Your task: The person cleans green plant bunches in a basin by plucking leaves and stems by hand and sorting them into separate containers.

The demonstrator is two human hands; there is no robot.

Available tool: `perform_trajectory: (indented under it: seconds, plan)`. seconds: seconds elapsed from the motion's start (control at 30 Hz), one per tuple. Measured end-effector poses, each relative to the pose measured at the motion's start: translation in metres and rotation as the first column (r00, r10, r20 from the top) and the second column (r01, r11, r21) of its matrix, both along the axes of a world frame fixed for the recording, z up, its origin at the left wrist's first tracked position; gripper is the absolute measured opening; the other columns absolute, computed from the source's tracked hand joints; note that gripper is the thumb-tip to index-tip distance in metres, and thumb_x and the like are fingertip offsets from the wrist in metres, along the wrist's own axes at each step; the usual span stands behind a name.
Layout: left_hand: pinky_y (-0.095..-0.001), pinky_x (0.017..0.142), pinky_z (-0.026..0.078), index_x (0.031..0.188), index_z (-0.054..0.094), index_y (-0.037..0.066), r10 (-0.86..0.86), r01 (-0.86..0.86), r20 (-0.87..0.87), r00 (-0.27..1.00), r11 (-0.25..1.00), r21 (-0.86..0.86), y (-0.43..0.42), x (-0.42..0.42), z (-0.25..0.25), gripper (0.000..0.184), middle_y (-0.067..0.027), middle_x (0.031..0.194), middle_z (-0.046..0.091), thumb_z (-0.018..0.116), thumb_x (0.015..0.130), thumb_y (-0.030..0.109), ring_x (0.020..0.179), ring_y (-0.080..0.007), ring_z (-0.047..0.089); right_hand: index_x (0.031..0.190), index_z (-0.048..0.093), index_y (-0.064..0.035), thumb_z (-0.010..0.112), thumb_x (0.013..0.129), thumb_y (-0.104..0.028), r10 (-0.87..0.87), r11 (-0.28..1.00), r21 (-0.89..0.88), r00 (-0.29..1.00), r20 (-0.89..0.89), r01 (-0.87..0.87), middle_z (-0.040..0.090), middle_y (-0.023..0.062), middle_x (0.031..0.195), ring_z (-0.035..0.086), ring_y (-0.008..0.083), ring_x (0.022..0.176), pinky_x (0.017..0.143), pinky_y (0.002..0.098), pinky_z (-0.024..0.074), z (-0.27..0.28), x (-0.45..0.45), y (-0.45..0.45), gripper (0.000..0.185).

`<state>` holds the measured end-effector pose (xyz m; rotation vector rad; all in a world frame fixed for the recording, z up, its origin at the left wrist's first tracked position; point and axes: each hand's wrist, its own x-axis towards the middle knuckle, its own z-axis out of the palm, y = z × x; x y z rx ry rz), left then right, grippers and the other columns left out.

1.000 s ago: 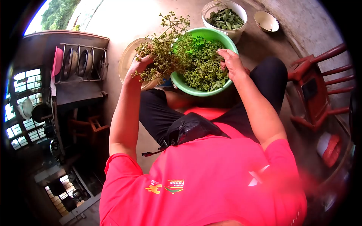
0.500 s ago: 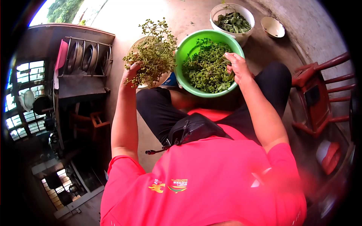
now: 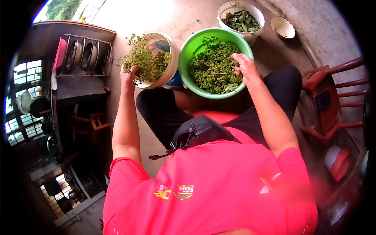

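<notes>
My left hand (image 3: 128, 76) is closed around the stems of a bunch of green berry sprigs (image 3: 139, 64). It holds them over the left side of a white bucket (image 3: 172, 45), inside which more berry clusters (image 3: 161, 62) show. Between my legs, a green bucket (image 3: 184, 74) holds a heap of berry sprigs (image 3: 211, 70). At that bucket's right side, my right hand (image 3: 247, 68) is closed with thumb and fingers pinched on a few green leaves (image 3: 235, 62). Part of those leaves is hidden by the fingers.
A second white bucket (image 3: 260, 17) with loose green leaves (image 3: 242, 21) stands behind the green one. Beside it lies a small bowl (image 3: 282, 27) near the wall. A red-brown wooden chair (image 3: 327, 100) is at my right, and a dish rack (image 3: 84, 56) with pans is at the left.
My left hand has moved left and slightly down with the berry sprigs, uncovering more of the white bucket. My right hand stays nearly in place, still pinching the leaves.
</notes>
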<state>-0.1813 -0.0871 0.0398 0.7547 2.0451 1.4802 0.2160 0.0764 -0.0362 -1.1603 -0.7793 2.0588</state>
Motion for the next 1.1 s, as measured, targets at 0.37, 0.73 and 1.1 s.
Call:
perform_trajectory:
  seconds: [0.37,0.73,1.1]
  plan:
    - [-0.0304,0.071,0.05,0.116,0.051,0.004,-0.034,-0.054,-0.248,0.968,0.939,-0.341,0.005,-0.008,-0.025,0.048,-0.0113,0.1,0.061,0.069,0.073,0.012,0.088,-0.019,0.059,0.087,0.058,-0.0055,0.062,0.085,-0.021,-0.002,1.0,-0.01,1.0,0.003,0.002,0.052,-0.0024,0.07,0.041,0.0068,0.047,0.045,0.0213,0.034,0.0,0.001,0.0,0.017]
    - [-0.03,0.069,0.051,0.106,0.058,0.006,-0.644,0.491,-0.52,0.562,0.765,-0.416,0.05,0.121,-0.034,0.03,-0.0105,0.097,0.057,0.064,0.076,0.007,0.084,-0.0197,0.06,0.089,0.057,-0.0065,0.061,0.086,-0.021,0.014,0.999,-0.032,1.0,-0.023,-0.015,0.051,-0.0026,0.069,0.04,0.007,0.047,0.044,0.0221,0.0339,0.003,-0.001,0.0,0.016]
    - [-0.0438,0.091,0.042,0.128,0.043,0.011,-0.92,0.479,-0.237,0.312,0.368,-0.797,0.056,0.188,-0.097,0.075,-0.0202,0.122,0.047,0.072,0.066,0.042,0.106,-0.0386,0.05,0.088,0.058,-0.0072,0.061,0.086,-0.022,0.009,0.999,-0.033,0.999,-0.04,-0.01,0.053,-0.0032,0.07,0.04,0.0057,0.047,0.045,0.0217,0.0341,0.005,0.003,0.002,0.015]
